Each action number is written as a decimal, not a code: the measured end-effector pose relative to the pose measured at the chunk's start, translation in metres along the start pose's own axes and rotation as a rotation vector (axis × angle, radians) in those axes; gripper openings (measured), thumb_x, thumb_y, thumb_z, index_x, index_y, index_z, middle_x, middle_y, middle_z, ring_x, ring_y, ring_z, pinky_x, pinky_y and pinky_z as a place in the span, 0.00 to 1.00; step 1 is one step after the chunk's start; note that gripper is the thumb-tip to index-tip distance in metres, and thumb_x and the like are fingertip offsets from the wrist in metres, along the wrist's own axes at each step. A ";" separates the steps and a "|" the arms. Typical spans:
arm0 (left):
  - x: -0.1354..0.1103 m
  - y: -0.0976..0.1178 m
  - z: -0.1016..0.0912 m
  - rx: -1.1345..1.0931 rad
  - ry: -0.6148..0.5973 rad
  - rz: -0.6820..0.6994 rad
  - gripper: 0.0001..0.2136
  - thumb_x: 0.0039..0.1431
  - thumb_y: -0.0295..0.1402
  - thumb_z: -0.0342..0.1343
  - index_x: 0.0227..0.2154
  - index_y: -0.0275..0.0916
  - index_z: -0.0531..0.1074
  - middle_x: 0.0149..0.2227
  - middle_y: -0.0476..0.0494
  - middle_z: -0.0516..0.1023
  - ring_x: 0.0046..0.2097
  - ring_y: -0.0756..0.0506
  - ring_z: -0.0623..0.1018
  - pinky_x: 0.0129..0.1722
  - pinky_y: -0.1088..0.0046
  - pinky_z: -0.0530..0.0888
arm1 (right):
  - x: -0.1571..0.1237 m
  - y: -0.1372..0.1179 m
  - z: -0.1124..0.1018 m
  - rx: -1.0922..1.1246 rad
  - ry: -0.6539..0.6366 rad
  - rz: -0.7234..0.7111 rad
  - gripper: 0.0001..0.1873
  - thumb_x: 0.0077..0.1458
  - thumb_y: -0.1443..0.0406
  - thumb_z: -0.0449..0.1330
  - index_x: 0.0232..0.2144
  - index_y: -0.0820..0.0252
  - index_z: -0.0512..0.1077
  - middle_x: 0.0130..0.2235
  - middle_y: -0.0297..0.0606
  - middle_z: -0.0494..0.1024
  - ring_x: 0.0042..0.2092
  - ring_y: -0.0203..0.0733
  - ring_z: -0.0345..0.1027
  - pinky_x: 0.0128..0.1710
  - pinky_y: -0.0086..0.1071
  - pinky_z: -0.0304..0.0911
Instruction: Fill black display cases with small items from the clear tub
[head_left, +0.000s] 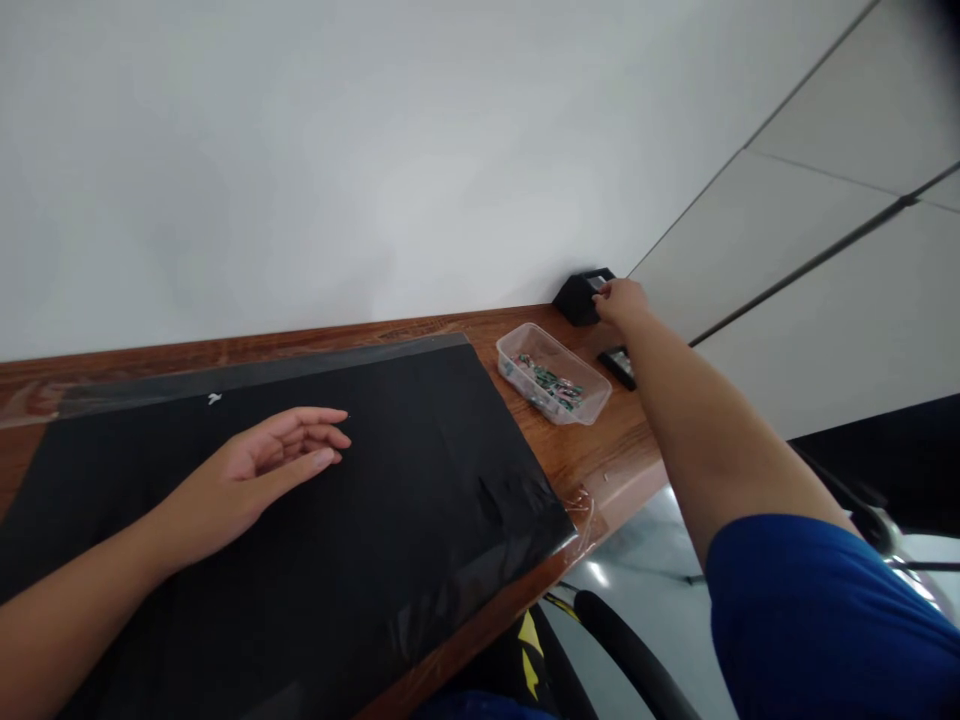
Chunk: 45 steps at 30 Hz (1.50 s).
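My left hand [281, 455] hovers over or rests on the black mat [420, 450], its side down and its fingers loosely curved and apart, with nothing in them. My right arm stretches to the back right corner. There my right hand [621, 302] is at a black box [576, 299], thumb and fingertips drawn together in front of its opening. What the fingertips hold, if anything, is too small to make out. A small white scrap [214, 398] lies near the mat's back edge.
A clear plastic tub [596, 403] holds several small green and silvery pieces. Beside it, partly behind my right forearm, lies a dark flat object [619, 366]. The wooden table [551, 440] meets a white wall behind. A black chair armrest [626, 650] is below the front edge.
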<state>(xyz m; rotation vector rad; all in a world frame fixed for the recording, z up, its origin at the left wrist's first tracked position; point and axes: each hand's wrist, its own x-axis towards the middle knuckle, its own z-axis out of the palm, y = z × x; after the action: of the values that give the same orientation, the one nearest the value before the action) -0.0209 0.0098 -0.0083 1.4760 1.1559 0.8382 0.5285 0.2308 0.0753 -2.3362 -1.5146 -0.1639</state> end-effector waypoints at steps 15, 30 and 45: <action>0.001 0.012 -0.001 -0.137 0.056 -0.091 0.27 0.58 0.54 0.67 0.56 0.50 0.76 0.54 0.40 0.83 0.54 0.33 0.82 0.61 0.51 0.78 | -0.171 -0.120 -0.067 0.419 -0.013 -0.703 0.05 0.63 0.64 0.62 0.42 0.56 0.75 0.43 0.39 0.80 0.38 0.42 0.70 0.47 0.40 0.66; -0.006 0.030 -0.018 -0.772 0.172 -0.154 0.38 0.60 0.65 0.55 0.62 0.41 0.72 0.63 0.37 0.78 0.67 0.23 0.70 0.51 0.43 0.84 | -0.299 -0.223 -0.014 0.825 -0.533 -1.430 0.08 0.73 0.68 0.52 0.45 0.63 0.71 0.50 0.48 0.76 0.54 0.41 0.71 0.58 0.35 0.68; 0.000 0.003 -0.002 -0.282 0.112 0.106 0.42 0.40 0.52 0.79 0.57 0.48 0.67 0.66 0.37 0.71 0.65 0.27 0.73 0.56 0.53 0.81 | -0.306 -0.210 0.021 1.104 -0.802 -1.032 0.59 0.45 0.51 0.77 0.71 0.56 0.54 0.71 0.55 0.61 0.68 0.56 0.62 0.65 0.51 0.64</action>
<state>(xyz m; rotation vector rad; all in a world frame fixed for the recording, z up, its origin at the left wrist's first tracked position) -0.0224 0.0102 -0.0044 1.2780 0.9999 1.1212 0.2075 0.0516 0.0164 -0.6169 -2.1652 1.1529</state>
